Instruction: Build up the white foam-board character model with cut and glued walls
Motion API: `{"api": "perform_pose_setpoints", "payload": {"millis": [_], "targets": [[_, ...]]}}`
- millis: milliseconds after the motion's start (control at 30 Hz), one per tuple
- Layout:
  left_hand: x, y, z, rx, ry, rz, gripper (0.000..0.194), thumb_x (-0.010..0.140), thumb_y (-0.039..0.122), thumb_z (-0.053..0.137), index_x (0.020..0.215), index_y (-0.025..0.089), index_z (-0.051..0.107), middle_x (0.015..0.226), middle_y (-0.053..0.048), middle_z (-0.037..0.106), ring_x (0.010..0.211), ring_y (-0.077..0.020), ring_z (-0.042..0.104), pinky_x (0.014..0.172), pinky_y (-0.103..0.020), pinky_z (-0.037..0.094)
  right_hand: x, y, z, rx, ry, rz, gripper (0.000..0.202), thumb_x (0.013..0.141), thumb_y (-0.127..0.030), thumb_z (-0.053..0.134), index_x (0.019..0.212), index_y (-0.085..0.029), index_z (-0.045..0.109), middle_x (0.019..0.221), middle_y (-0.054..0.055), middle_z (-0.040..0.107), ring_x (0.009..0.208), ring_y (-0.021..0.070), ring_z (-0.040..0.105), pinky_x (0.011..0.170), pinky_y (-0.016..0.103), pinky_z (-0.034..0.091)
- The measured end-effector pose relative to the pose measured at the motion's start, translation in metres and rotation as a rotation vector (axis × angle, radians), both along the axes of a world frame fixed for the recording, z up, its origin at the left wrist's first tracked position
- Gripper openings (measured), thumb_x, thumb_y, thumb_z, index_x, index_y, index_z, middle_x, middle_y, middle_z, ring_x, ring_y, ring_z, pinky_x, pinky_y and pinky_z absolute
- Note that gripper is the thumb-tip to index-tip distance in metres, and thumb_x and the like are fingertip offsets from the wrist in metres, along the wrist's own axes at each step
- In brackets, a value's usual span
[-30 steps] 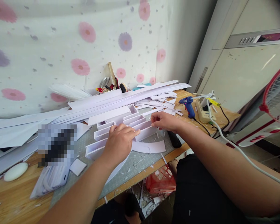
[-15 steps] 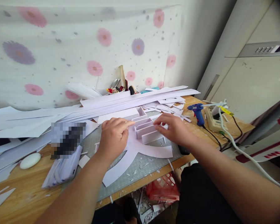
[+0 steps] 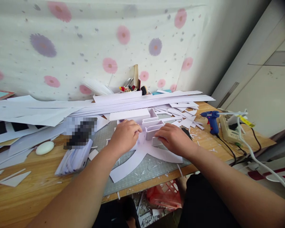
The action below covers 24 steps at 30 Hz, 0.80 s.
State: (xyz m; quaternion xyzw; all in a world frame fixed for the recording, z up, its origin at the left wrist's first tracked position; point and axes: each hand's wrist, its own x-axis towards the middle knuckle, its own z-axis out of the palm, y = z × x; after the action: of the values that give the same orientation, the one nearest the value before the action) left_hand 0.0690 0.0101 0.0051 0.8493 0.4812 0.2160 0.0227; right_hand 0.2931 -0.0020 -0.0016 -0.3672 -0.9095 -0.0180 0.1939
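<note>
A white board model [image 3: 130, 164] with curved arms and small box-like compartments lies on the grey cutting mat [image 3: 123, 186]. My left hand [image 3: 126, 134] is over its left side, fingers curled together near the compartments; whatever they pinch is too small to make out. On the right, my right hand [image 3: 174, 137] has its fingers wrapped over a small upright white panel [image 3: 156, 141] at the front of the compartments. Behind my left hand sits a long white box [image 3: 130, 114], part of its front hidden by the hand.
Long white sheets [image 3: 142, 100] and offcuts cover the table's back. A blue glue gun [image 3: 212, 122] and a power strip [image 3: 230, 131] stand right. A wrapped white bundle [image 3: 73, 158] and a white oval object [image 3: 45, 148] lie left. A red basket [image 3: 163, 196] is below.
The view has shifted left. My left hand has curled its pointing finger in and moved closer to the compartments. My right hand has come down and forward onto the front panel.
</note>
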Motion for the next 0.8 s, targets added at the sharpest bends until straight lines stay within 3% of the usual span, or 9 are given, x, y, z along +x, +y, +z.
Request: {"api": "perform_pose_setpoints", "payload": {"millis": [233, 367, 433, 600, 800], "targets": [[0.000, 0.002, -0.004, -0.038, -0.018, -0.002, 0.028, 0.079, 0.008, 0.046, 0.081, 0.021, 0.071, 0.092, -0.004, 0.067, 0.091, -0.0230, 0.057, 0.087, -0.041, 0.044, 0.001, 0.001, -0.004, 0.000, 0.024, 0.020, 0.017, 0.082, -0.003, 0.064, 0.092, -0.015, 0.070, 0.084, 0.005, 0.066, 0.081, 0.0215, 0.054, 0.076, 0.031, 0.042], [0.000, 0.001, -0.002, -0.008, -0.026, 0.011, 0.026, 0.078, 0.010, 0.048, 0.085, 0.020, 0.070, 0.094, -0.004, 0.069, 0.092, -0.0242, 0.058, 0.086, -0.041, 0.045, 0.008, -0.011, 0.005, 0.098, 0.220, 0.091, 0.014, 0.086, -0.008, 0.057, 0.095, -0.013, 0.067, 0.090, 0.008, 0.064, 0.085, 0.0227, 0.054, 0.079, 0.034, 0.042], [0.001, 0.000, 0.000, 0.040, -0.059, 0.030, 0.024, 0.078, 0.012, 0.050, 0.088, 0.019, 0.070, 0.093, -0.005, 0.069, 0.092, -0.0248, 0.058, 0.085, -0.041, 0.045, 0.014, -0.022, 0.010, 0.028, 0.253, 0.127, 0.014, 0.088, -0.008, 0.053, 0.089, -0.013, 0.066, 0.087, 0.007, 0.062, 0.081, 0.0201, 0.055, 0.074, 0.030, 0.043], [0.002, -0.005, 0.005, 0.157, -0.187, 0.085, 0.020, 0.079, 0.013, 0.050, 0.085, 0.019, 0.069, 0.088, -0.004, 0.069, 0.087, -0.0217, 0.060, 0.081, -0.035, 0.046, 0.023, -0.045, 0.006, -0.318, -0.099, 0.054, 0.014, 0.082, -0.007, 0.064, 0.094, -0.015, 0.065, 0.089, 0.005, 0.059, 0.076, 0.0174, 0.058, 0.070, 0.025, 0.044], [0.005, -0.006, 0.007, 0.232, -0.356, 0.021, 0.019, 0.080, 0.012, 0.049, 0.083, 0.017, 0.068, 0.083, -0.003, 0.067, 0.084, -0.0185, 0.061, 0.079, -0.032, 0.047, -0.006, -0.059, -0.012, -0.263, -0.283, -0.015, 0.011, 0.082, -0.004, 0.061, 0.087, -0.012, 0.065, 0.086, 0.007, 0.058, 0.076, 0.0203, 0.058, 0.067, 0.027, 0.045]]}}
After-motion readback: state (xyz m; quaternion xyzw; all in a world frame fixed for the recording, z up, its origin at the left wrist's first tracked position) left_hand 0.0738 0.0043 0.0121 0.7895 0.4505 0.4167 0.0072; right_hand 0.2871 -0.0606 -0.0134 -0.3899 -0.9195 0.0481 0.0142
